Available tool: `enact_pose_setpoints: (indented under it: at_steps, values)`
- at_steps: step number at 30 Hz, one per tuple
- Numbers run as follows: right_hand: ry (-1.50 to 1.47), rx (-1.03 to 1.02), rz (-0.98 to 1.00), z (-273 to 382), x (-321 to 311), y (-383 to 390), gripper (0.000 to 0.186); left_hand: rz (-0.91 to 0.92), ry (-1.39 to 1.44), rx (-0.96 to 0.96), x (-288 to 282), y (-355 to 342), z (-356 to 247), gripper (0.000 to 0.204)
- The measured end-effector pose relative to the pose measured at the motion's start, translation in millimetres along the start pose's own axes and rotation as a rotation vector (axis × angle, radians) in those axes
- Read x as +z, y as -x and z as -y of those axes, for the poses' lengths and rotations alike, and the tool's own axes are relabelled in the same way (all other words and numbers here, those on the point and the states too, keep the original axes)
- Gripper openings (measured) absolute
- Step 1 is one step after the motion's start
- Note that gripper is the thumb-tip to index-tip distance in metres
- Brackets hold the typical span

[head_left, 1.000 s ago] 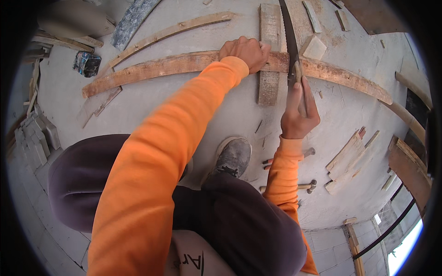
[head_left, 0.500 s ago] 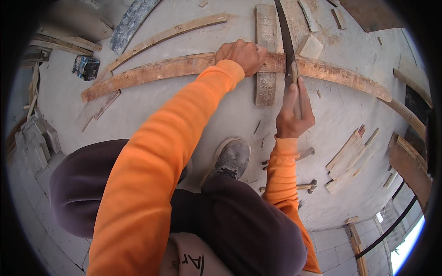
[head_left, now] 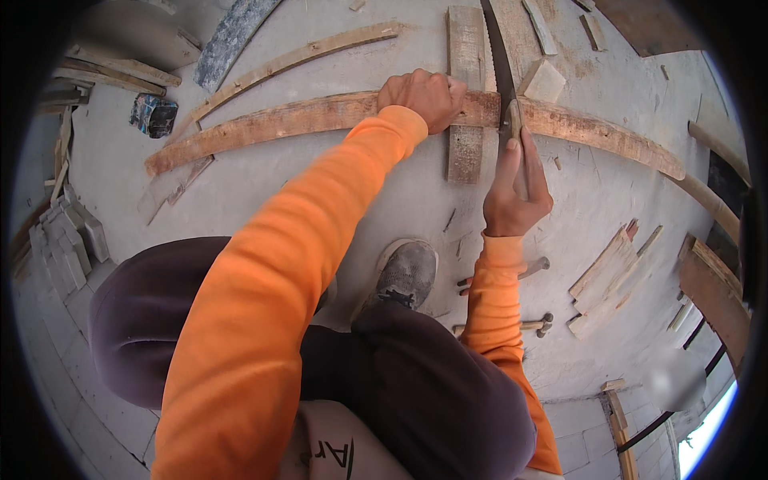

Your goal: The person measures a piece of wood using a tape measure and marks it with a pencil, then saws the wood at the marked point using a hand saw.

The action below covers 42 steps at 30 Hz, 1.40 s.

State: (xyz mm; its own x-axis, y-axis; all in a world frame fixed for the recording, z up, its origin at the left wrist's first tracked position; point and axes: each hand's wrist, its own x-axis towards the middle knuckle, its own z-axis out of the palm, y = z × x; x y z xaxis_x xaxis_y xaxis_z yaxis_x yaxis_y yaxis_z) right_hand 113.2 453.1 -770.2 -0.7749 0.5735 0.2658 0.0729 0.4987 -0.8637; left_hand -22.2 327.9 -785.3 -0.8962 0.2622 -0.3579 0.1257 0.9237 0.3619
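A long, weathered wooden plank lies crosswise in front of me, over a short wooden board that runs away from me. My left hand is closed around the plank's edge near this crossing, pressing it from above. In my right hand is the handle of a handsaw, its toothed blade pointing away from me. The blade crosses the plank just right of the short board. How deep it has cut I cannot tell. The right fingers wrap the handle, with one finger stretched along it.
Two hammers lie by my right forearm. Thin wood pieces are further right, and offcuts lie beyond the saw. A narrow wooden strip and a blue-grey board are at the far left. My shoe stands below the plank.
My right hand and the saw have shifted very slightly away from me. The left hand keeps its place on the plank. A blurred pale spot has appeared at the lower right.
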Motion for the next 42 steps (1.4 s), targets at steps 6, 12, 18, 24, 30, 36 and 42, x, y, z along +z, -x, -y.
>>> enact_pose_setpoints:
  at_steps: [6, 12, 18, 24, 30, 36, 42]
  values:
    - [0.041, 0.101, -0.072, 7.1, -112.8, 183.3, 0.032, -0.014, 0.047, 0.049, -3.2, -7.8, -7.8, 0.051]
    - [0.259, -0.010, -0.019, -21.3, -64.7, 107.1, 0.032, -0.031, 0.053, 0.047, 5.5, -4.5, -3.3, 0.050]
    - [0.191, 0.046, 0.049, -7.1, -26.2, 69.9, 0.031, 0.056, -0.007, 0.012, -3.6, 3.2, 9.3, 0.048]
    - [0.121, 0.182, 0.054, 11.3, -137.1, 200.0, 0.036, 0.059, 0.014, 0.033, -4.6, -2.6, -11.2, 0.047]
    - [0.071, -0.003, -0.040, -3.8, -10.0, 15.0, 0.030, 0.055, 0.008, 0.021, -1.8, -4.7, -6.6, 0.047]
    - [0.044, 0.193, 0.001, 3.6, -119.1, 185.4, 0.031, 0.022, -0.026, 0.098, 4.2, -13.4, -1.7, 0.048]
    - [0.288, 0.069, -0.004, -20.2, -75.8, 116.6, 0.030, 0.075, -0.031, 0.117, 0.9, -6.6, -2.0, 0.051]
